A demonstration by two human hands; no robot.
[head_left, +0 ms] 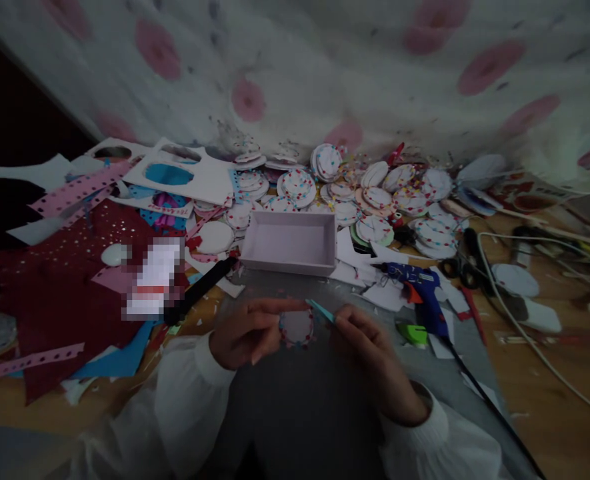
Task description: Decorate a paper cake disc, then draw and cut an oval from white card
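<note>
My left hand (251,331) grips a small white round disc (297,326) by its left edge, the index finger stretched along the top. Red and blue dots run around the disc's rim. In my right hand (367,350), thumb and fingers pinch a thin light-blue pointed piece (321,310); its kind I cannot make out. Its tip is at the upper right of the disc; whether they touch, I cannot tell. Both hands are over a grey mat (305,413), in front of a shallow white box (289,243).
Piles of dotted white discs (297,189) stand behind the box. To the right lie a blue glue gun (419,287) with its black cord, a green object (413,333), scissors (457,267) and a white cable (505,300). Dark red sheet (59,287) and paper scraps cover the left.
</note>
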